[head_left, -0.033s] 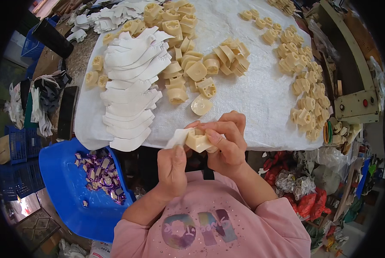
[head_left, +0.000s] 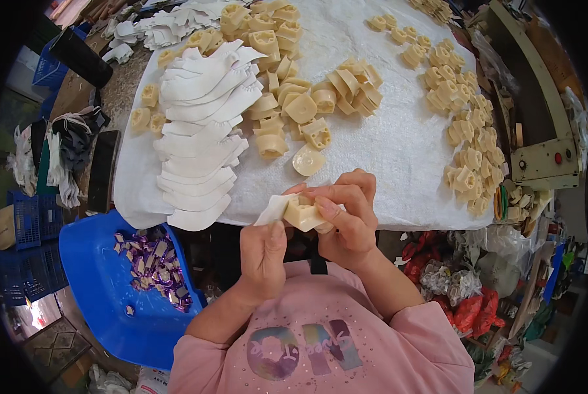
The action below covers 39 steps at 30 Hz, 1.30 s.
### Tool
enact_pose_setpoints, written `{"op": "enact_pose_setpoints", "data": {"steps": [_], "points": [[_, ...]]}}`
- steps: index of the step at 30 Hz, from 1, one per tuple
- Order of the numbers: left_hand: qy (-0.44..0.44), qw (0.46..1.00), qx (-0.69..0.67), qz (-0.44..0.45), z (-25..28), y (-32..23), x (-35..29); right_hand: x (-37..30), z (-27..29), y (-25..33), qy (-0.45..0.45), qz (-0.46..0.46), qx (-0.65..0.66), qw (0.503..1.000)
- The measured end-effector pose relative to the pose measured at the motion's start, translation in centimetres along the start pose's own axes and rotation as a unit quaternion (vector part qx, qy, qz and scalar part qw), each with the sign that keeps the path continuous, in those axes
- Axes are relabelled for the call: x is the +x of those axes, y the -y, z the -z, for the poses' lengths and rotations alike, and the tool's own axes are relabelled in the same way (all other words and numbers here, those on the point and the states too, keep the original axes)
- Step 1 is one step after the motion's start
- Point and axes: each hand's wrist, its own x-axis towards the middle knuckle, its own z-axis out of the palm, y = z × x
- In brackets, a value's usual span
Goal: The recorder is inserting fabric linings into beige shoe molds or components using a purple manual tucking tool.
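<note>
Just in front of my chest, at the table's near edge, my right hand (head_left: 348, 223) grips a cream plastic shoe heel (head_left: 304, 217) with its hollowed side up. My left hand (head_left: 262, 253) pinches a white strip of thin sheet material (head_left: 272, 211) between thumb and fingers. The strip lies against the left side of the heel and sticks out to the left. Part of it is hidden behind the heel and fingers. Beyond my hands, one loose heel (head_left: 308, 160) lies on the white cloth. A fanned row of white strips (head_left: 195, 154) is spread to its left.
A pile of cream heels (head_left: 300, 108) stands mid-table, and more heels (head_left: 465, 131) line the right side. A blue bin (head_left: 103, 308) at lower left holds small purple-and-beige pieces (head_left: 156, 266). A dark phone (head_left: 103, 171) lies left; a beige machine (head_left: 547, 161) stands right.
</note>
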Motion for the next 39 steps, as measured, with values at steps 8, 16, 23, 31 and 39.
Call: {"op": "enact_pose_setpoints", "data": {"steps": [8,16,23,31,39], "points": [[-0.06,0.969,0.236,-0.045,0.8,-2.0,1.0,1.8,1.9,1.6,0.107,0.008,-0.135,0.985],[-0.002,0.911,0.366,-0.19,1.4,0.2,0.9,2.5,2.2,2.4,0.237,-0.053,-0.17,0.955],[0.008,0.876,0.412,-0.251,1.0,0.3,0.7,1.3,1.6,0.8,0.221,-0.063,-0.126,0.965],[0.023,0.978,0.184,-0.097,2.5,1.3,1.3,0.6,1.8,0.5,0.184,-0.162,0.13,0.961],[0.074,0.921,0.321,-0.206,2.0,0.8,2.2,1.1,2.5,0.6,0.294,-0.168,0.134,0.931]]}}
